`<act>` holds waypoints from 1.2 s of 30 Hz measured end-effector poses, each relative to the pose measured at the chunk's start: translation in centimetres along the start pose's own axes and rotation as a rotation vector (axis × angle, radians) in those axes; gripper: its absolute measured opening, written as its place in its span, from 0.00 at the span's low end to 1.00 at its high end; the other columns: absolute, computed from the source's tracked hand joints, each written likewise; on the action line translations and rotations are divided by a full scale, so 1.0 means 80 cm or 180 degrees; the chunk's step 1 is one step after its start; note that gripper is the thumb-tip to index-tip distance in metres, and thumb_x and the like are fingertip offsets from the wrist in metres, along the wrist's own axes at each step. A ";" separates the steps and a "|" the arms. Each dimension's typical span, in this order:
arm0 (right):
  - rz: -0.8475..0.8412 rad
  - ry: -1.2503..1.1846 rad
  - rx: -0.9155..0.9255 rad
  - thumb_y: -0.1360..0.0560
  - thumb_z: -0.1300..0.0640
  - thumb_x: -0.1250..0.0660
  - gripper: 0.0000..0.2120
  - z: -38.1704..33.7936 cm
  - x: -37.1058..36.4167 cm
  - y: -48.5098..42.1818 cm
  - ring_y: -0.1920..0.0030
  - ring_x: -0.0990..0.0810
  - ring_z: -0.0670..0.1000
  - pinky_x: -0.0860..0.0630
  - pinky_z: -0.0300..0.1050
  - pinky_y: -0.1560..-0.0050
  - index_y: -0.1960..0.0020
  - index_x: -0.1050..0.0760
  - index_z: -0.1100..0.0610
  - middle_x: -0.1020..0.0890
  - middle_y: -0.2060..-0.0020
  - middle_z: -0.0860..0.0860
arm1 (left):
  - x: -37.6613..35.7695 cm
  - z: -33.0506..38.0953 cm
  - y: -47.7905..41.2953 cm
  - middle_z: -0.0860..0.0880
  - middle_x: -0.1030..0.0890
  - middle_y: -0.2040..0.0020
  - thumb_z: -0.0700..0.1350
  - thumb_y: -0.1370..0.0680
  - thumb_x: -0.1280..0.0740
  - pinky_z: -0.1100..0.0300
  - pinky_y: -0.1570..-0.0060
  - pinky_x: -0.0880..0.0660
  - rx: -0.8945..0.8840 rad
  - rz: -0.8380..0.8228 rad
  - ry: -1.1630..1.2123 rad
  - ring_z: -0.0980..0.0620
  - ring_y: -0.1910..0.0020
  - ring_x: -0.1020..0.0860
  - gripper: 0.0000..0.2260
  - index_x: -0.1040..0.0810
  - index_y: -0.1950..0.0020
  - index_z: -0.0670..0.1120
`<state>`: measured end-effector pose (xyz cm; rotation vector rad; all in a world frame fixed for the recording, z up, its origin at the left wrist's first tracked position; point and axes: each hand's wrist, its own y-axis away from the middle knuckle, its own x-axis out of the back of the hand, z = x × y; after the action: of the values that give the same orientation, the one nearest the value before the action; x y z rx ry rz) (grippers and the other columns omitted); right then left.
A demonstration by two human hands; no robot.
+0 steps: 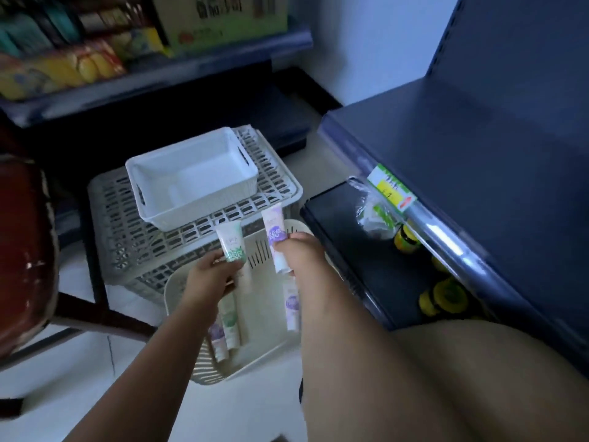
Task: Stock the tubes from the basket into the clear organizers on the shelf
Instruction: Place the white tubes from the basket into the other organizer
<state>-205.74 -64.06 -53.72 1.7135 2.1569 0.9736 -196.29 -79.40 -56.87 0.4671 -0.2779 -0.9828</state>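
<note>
A green-printed tube (232, 244) is held upright in the left hand (208, 280), its grip clamped round the lower end, above the cream basket (204, 373). A purple-printed tube (276, 239) is pinched in the right hand (304, 252). More tubes (230, 323) are seen lying in the basket. The tube lettering and the yellow shelf label (391, 190) are too blurred to be read.

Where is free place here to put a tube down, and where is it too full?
The white bin on the grey crate is bare inside. The lower shelf is free left of the plastic bag and yellow jars. The basket is crowded: tubes lie along its left and right sides.
</note>
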 end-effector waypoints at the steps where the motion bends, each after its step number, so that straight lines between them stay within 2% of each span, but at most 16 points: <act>1: 0.0026 -0.0126 0.0141 0.27 0.57 0.26 0.03 -0.018 0.010 0.012 0.61 0.17 0.53 0.22 0.42 0.64 0.56 0.18 0.56 0.14 0.58 0.54 | 0.000 0.016 0.006 0.39 0.14 0.48 0.34 0.25 0.26 0.50 0.53 0.19 -0.0098 -0.0026 0.0003 0.43 0.55 0.17 0.11 0.17 0.43 0.42; 4: 0.0152 -0.0564 0.0533 0.25 0.60 0.28 0.07 -0.065 0.036 0.048 0.62 0.17 0.50 0.24 0.40 0.65 0.60 0.20 0.51 0.15 0.62 0.50 | 0.001 0.072 0.025 0.40 0.14 0.48 0.34 0.24 0.28 0.53 0.57 0.21 -0.0429 -0.0145 -0.0042 0.46 0.57 0.17 0.11 0.19 0.42 0.41; 7: 0.0332 -0.0939 0.0969 0.26 0.59 0.27 0.05 -0.106 0.053 0.090 0.56 0.14 0.51 0.17 0.47 0.52 0.57 0.18 0.50 0.13 0.59 0.47 | -0.004 0.131 0.052 0.42 0.14 0.49 0.36 0.23 0.28 0.50 0.56 0.18 -0.0779 -0.0352 -0.0034 0.43 0.54 0.14 0.11 0.20 0.41 0.43; 9: 0.0514 -0.1014 0.1245 0.27 0.58 0.27 0.04 -0.126 0.069 0.121 0.54 0.14 0.50 0.16 0.51 0.49 0.56 0.18 0.49 0.13 0.58 0.46 | -0.013 0.166 0.074 0.43 0.13 0.49 0.36 0.23 0.28 0.47 0.54 0.18 -0.1002 -0.0467 0.0018 0.41 0.51 0.14 0.12 0.20 0.40 0.44; 13: 0.0893 -0.1288 0.1540 0.28 0.60 0.27 0.03 -0.152 0.119 0.176 0.51 0.14 0.58 0.18 0.56 0.47 0.59 0.18 0.53 0.13 0.58 0.51 | -0.049 0.227 0.122 0.42 0.13 0.48 0.35 0.23 0.29 0.42 0.46 0.19 -0.1389 -0.0837 0.0070 0.40 0.48 0.15 0.13 0.20 0.39 0.43; 15: 0.1076 -0.1433 0.1586 0.27 0.60 0.27 0.04 -0.155 0.154 0.202 0.51 0.14 0.59 0.18 0.58 0.47 0.59 0.18 0.52 0.13 0.58 0.51 | -0.078 0.249 0.148 0.43 0.13 0.49 0.34 0.23 0.29 0.43 0.47 0.19 -0.1555 -0.1009 0.0108 0.42 0.50 0.15 0.11 0.19 0.42 0.43; 17: 0.1210 -0.1574 0.1710 0.26 0.60 0.27 0.04 -0.154 0.196 0.229 0.54 0.13 0.56 0.17 0.54 0.51 0.56 0.18 0.52 0.12 0.57 0.51 | -0.113 0.265 0.177 0.43 0.13 0.50 0.33 0.23 0.30 0.46 0.50 0.19 -0.1713 -0.1239 0.0152 0.44 0.52 0.16 0.11 0.19 0.42 0.43; 19: 0.1399 -0.1733 0.1858 0.25 0.62 0.27 0.04 -0.150 0.239 0.256 0.53 0.14 0.55 0.18 0.51 0.50 0.54 0.17 0.53 0.12 0.55 0.51 | -0.152 0.276 0.203 0.42 0.13 0.50 0.32 0.23 0.30 0.49 0.54 0.20 -0.1820 -0.1497 0.0203 0.46 0.55 0.16 0.11 0.18 0.41 0.41; 22: 0.1715 -0.1849 0.2042 0.25 0.63 0.28 0.05 -0.134 0.301 0.294 0.51 0.14 0.54 0.19 0.53 0.45 0.54 0.18 0.53 0.13 0.55 0.51 | -0.217 0.282 0.236 0.43 0.14 0.53 0.31 0.23 0.31 0.55 0.60 0.20 -0.1866 -0.1888 0.0257 0.49 0.59 0.17 0.12 0.19 0.41 0.39; 24: 0.1935 -0.1685 0.2163 0.24 0.63 0.28 0.05 -0.119 0.340 0.319 0.53 0.15 0.50 0.20 0.49 0.47 0.52 0.18 0.53 0.13 0.55 0.49 | -0.261 0.281 0.257 0.42 0.14 0.52 0.31 0.23 0.31 0.52 0.56 0.19 -0.1829 -0.2141 0.0272 0.47 0.57 0.16 0.12 0.19 0.41 0.39; 26: 0.2149 -0.1466 0.2222 0.24 0.63 0.29 0.06 -0.100 0.375 0.341 0.51 0.15 0.50 0.21 0.46 0.47 0.50 0.17 0.53 0.13 0.55 0.47 | -0.305 0.275 0.279 0.42 0.14 0.51 0.31 0.23 0.31 0.47 0.51 0.20 -0.1780 -0.2413 0.0252 0.45 0.55 0.16 0.12 0.18 0.43 0.43; 28: 0.2333 -0.1384 0.2226 0.24 0.63 0.29 0.07 -0.079 0.409 0.360 0.49 0.14 0.51 0.20 0.48 0.45 0.50 0.17 0.53 0.12 0.55 0.47 | -0.347 0.265 0.302 0.43 0.14 0.50 0.33 0.23 0.31 0.46 0.49 0.20 -0.1731 -0.2662 0.0179 0.45 0.54 0.16 0.12 0.17 0.44 0.46; 29: 0.2424 -0.1396 0.2208 0.24 0.63 0.29 0.07 -0.067 0.423 0.368 0.50 0.14 0.50 0.19 0.49 0.46 0.49 0.17 0.53 0.12 0.55 0.47 | -0.366 0.259 0.314 0.43 0.14 0.49 0.33 0.23 0.31 0.46 0.49 0.20 -0.1708 -0.2784 0.0148 0.45 0.53 0.16 0.12 0.18 0.43 0.45; 32: 0.2611 -0.1507 0.2135 0.24 0.63 0.29 0.09 -0.028 0.453 0.391 0.54 0.14 0.46 0.20 0.41 0.55 0.46 0.17 0.54 0.12 0.54 0.48 | -0.416 0.246 0.347 0.43 0.14 0.47 0.33 0.23 0.31 0.53 0.55 0.19 -0.1658 -0.3110 0.0114 0.46 0.52 0.16 0.13 0.19 0.39 0.42; 36: 0.2644 -0.1820 0.1828 0.24 0.63 0.27 0.10 0.028 0.486 0.408 0.48 0.13 0.53 0.17 0.53 0.43 0.44 0.17 0.56 0.12 0.52 0.51 | -0.471 0.230 0.360 0.39 0.15 0.44 0.33 0.23 0.31 0.50 0.51 0.18 -0.1645 -0.3349 0.0081 0.42 0.50 0.15 0.14 0.20 0.37 0.40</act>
<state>-190.48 -23.90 -26.58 2.8074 1.3970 -0.1144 -203.12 -38.62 -27.22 0.1174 0.2961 -2.0006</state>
